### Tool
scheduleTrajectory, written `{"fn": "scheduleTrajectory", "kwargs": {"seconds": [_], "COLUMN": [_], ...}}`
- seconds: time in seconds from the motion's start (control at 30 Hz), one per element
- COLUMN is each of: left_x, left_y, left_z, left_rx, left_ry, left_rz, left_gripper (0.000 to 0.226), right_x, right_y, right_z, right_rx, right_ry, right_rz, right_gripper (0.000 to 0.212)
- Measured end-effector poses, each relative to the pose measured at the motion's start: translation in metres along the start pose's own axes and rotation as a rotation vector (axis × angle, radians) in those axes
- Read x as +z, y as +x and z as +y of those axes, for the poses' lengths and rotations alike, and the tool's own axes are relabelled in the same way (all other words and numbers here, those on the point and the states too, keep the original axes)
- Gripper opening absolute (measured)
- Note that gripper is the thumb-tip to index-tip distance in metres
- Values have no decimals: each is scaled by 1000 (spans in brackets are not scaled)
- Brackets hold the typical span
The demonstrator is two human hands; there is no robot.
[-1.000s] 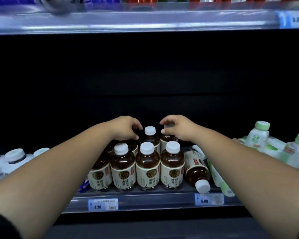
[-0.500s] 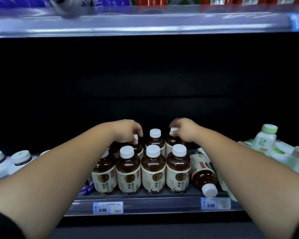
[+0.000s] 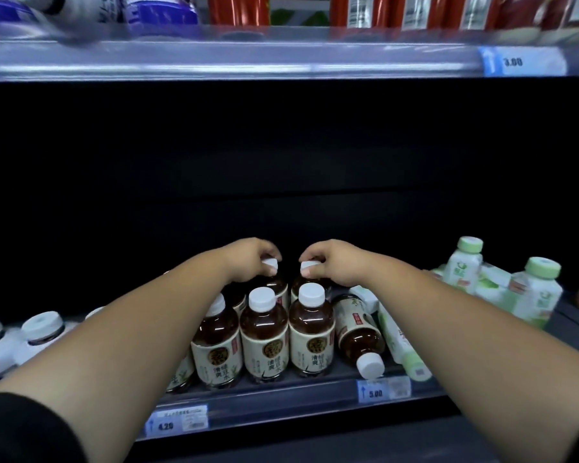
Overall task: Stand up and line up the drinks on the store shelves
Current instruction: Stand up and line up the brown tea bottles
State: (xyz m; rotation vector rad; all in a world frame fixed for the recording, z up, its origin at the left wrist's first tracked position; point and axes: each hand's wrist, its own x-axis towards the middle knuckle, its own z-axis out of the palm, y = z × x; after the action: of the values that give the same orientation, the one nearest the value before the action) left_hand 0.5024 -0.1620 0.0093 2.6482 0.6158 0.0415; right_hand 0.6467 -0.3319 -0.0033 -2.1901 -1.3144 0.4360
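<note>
While my L hand [image 3: 248,262] and R hand [image 3: 331,262] each pinch a cap on the back-row bottles [image 3: 279,287] on the shelf [image 3: 281,399], my arms could bump the front row [image 3: 264,335] — they'd tip like the fallen bottle [image 3: 358,332] beside them.

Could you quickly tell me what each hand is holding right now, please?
Left hand: grips a back-row tea bottle by its cap.
Right hand: grips the neighbouring back-row tea bottle by its cap.

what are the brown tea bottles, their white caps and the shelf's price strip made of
Brown tea bottles: clear glossy plastic, probably; liquid shows through. White caps: opaque matte plastic, seemingly; no glare. Price strip: transparent shiny plastic, apparently; reflections along it.
</note>
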Motion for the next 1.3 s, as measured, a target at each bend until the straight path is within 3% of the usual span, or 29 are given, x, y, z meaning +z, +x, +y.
{"fn": "scheduleTrajectory", "kwargs": {"seconds": [0.17, 0.37, 0.47, 0.57, 0.7, 0.97, 1.1, 1.3], "left_x": [-12, -3, 8, 24, 49, 69, 64, 55], "left_y": [-13, -39, -58, -75, -79, -80, -78, -72], "left_z": [11, 20, 37, 60, 81, 88, 82, 66], "left_rx": [55, 75, 166, 239, 237, 128, 108, 44], "left_ry": [154, 106, 76, 124, 232, 204, 239, 74], "left_rz": [-130, 33, 181, 192, 150, 188, 169, 90], "left_gripper": [24, 38, 38, 41, 42, 57, 60, 59], "right_x": [5, -5, -12, -9, 6, 25, 28, 9], "right_y": [-6, -37, -69, -100, -120, -119, -111, -107], "right_z": [3, 27, 45, 60, 76, 83, 85, 73], "right_rx": [-10, 3, -62, -145, -262, -392, -394, -285], "right_ry": [84, 169, 49, -116, -396, -676, -601, -158], "right_rz": [-23, 29, 41, -31, -218, -244, -243, -123], "right_gripper": [42, 50, 42, 33, 47, 63, 53, 50]}}
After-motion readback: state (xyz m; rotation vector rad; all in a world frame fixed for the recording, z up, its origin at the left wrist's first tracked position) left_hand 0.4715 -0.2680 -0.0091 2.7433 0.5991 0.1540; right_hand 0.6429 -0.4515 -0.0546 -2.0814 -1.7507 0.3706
